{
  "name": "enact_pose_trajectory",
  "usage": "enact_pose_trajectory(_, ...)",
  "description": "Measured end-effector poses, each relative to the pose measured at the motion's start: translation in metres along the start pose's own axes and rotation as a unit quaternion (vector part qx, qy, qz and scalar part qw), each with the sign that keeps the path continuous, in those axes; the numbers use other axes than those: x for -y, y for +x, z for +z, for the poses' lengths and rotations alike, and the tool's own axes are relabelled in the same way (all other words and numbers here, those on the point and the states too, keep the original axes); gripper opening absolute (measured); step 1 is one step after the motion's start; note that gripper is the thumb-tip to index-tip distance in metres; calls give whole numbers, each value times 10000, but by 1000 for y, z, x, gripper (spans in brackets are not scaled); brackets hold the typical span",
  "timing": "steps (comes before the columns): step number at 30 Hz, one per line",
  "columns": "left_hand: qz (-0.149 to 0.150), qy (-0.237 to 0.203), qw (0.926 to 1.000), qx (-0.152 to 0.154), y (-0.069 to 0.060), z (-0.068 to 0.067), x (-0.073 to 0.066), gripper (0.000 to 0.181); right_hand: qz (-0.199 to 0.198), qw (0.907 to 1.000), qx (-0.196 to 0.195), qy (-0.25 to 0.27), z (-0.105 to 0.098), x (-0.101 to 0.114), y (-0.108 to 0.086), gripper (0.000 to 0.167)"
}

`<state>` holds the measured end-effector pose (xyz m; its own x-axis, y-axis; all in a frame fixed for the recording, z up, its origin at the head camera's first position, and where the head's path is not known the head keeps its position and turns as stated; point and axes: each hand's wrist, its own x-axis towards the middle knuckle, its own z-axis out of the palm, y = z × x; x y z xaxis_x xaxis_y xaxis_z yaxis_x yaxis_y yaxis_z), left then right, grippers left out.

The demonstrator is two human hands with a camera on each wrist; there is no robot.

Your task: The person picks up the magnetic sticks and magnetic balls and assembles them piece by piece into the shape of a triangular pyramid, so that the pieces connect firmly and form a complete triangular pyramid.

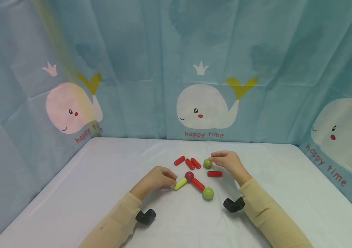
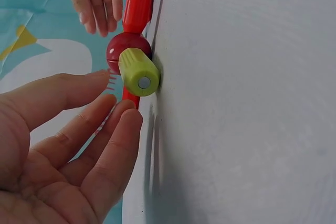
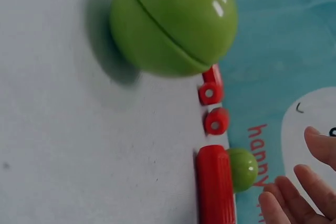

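Note:
Several magnetic toy rods and balls lie on the table. My left hand is beside the near end of a yellow-green rod, whose far end meets a dark red ball. In the left wrist view its thumb and fingers are spread apart, with no grip on the yellow-green rod. From the red ball a red rod runs to a green ball. My right hand is at the farther green ball; the right wrist view shows loose fingers beside that ball, not curled round it.
Three red rods lie behind the red ball. Another red rod lies in front of the right hand. A reddish piece is mostly hidden by the left hand. Whale-printed curtains hang along the edges of the white table.

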<state>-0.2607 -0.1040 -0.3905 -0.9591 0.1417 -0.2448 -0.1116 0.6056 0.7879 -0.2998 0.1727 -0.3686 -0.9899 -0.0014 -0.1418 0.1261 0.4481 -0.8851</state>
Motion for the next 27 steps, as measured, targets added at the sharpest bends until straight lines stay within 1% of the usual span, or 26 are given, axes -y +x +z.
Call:
enact_pose_trajectory(4, -72, -37, 10000, -52, 0, -1, 0, 17, 209, 9998, -23, -28, 3, -1, 8, 49)
enact_pose_trajectory(10, -49, -300, 9995, -83, 2, -3, 1, 17, 554, 9984, -3, -116, 5, -2, 17, 47)
enact_pose_trajectory(12, -52, -318, 9994, -122, 1, -3, 1, 17, 674, 9976, 12, -130, 6, -2, 20, 46)
enact_pose_trajectory(14, -121, -315, 9993, -131, 1, -3, 1, 17, 746, 9971, 51, -109, 6, -2, 21, 46)
enact_pose_trajectory(19, -161, -316, 9992, -184, 1, -3, 1, 17, 793, 9966, 226, 20, 8, -3, 24, 47)
enact_pose_trajectory(27, -245, -215, 9992, -215, 1, -2, 0, 17, 986, 9949, 186, 134, 11, -3, 26, 42)
